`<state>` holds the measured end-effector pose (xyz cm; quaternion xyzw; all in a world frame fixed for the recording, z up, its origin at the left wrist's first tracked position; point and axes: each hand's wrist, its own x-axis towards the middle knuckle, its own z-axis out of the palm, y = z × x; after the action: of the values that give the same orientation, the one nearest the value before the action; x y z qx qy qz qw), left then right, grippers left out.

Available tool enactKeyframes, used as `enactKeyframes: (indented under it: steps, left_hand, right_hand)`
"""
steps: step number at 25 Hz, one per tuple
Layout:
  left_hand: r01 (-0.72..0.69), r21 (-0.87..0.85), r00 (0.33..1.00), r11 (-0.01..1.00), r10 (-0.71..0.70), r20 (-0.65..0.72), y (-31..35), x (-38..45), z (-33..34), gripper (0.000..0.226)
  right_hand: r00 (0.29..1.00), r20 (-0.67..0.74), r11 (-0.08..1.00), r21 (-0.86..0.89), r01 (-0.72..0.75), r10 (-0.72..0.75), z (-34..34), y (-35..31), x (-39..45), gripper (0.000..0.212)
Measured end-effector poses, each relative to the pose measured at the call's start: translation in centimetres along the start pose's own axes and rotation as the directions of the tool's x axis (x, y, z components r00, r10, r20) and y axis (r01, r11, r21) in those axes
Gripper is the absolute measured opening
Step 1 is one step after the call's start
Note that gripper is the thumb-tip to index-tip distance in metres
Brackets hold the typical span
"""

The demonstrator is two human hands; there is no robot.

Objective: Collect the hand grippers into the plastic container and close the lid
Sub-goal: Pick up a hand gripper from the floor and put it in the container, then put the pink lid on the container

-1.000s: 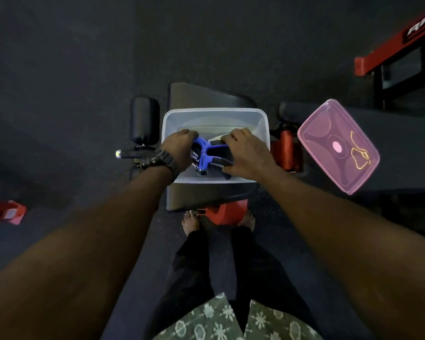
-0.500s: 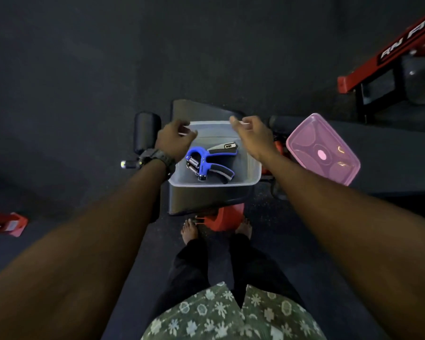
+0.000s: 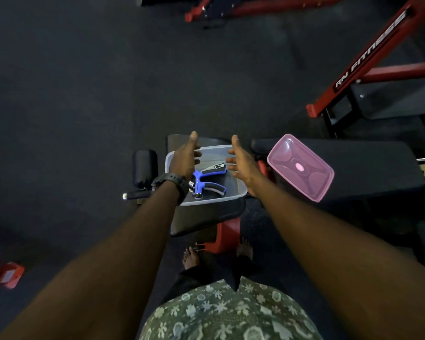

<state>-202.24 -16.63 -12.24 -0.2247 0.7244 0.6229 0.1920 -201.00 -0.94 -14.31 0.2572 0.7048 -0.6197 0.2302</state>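
A clear plastic container [image 3: 241,192] sits on a black padded seat [image 3: 206,217]. Blue and grey hand grippers [image 3: 207,181] lie inside it. My left hand [image 3: 185,158], with a black watch on the wrist, hovers over the container's left side, fingers spread and holding nothing. My right hand [image 3: 239,159] hovers over the right side, also spread and holding nothing. The pink translucent lid [image 3: 301,168] lies upside down on a black bench pad [image 3: 378,168] to the right, apart from both hands.
A black foam roller pad [image 3: 144,168] and a chrome-tipped bar stick out left of the seat. Red gym frames [image 3: 368,62] stand at the back right. A red part [image 3: 4,274] lies on the dark floor at the left. My bare feet stand below the seat.
Both hands let go of the hand grippers, which now rest in the container, and lifted up and apart. The camera tilted upward, showing more floor and gym frames.
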Motion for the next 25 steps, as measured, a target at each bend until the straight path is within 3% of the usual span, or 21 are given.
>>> enactKeyframes:
  steps: [2, 6, 13, 19, 22, 25]
  left_hand:
    - [-0.004, -0.007, 1.0, 1.0, 0.003, -0.017, -0.5, -0.2, 0.8, 0.062]
    - [-0.059, 0.033, 0.995, 0.998, 0.055, 0.088, 1.0, 0.0, 6.0, 0.071]
    - [-0.148, 0.224, 0.959, 0.963, 0.084, 0.272, 3.1, 1.9, 22.4, 0.073]
    - [-0.076, 0.316, 0.956, 0.946, -0.02, 0.291, 1.3, 6.0, 36.0, 0.05]
    - [0.061, 0.377, 0.969, 0.924, -0.145, 0.199, -3.5, 8.9, 39.5, 0.079]
    - [0.254, 0.245, 0.959, 0.936, -0.277, 0.065, -8.4, 9.1, 40.8, 0.079]
  right_hand:
    - [1.0, 0.0, 0.999, 0.036, -0.024, 0.024, -0.5, 0.4, -0.8, 0.073]
    - [0.994, -0.088, 0.985, 0.166, -0.046, 0.061, -4.8, 1.4, -1.9, 0.076]
    - [0.912, -0.36, 0.93, 0.363, -0.057, 0.196, -25.2, 8.5, -0.5, 0.076]
    - [0.882, -0.338, 0.884, 0.439, -0.161, 0.329, -35.0, 16.6, 5.3, 0.083]
    - [0.901, -0.293, 0.897, 0.399, -0.189, 0.32, -36.3, 18.7, 9.7, 0.077]
    - [0.904, -0.351, 0.961, 0.21, -0.179, 0.245, -36.8, 19.2, 14.3, 0.07]
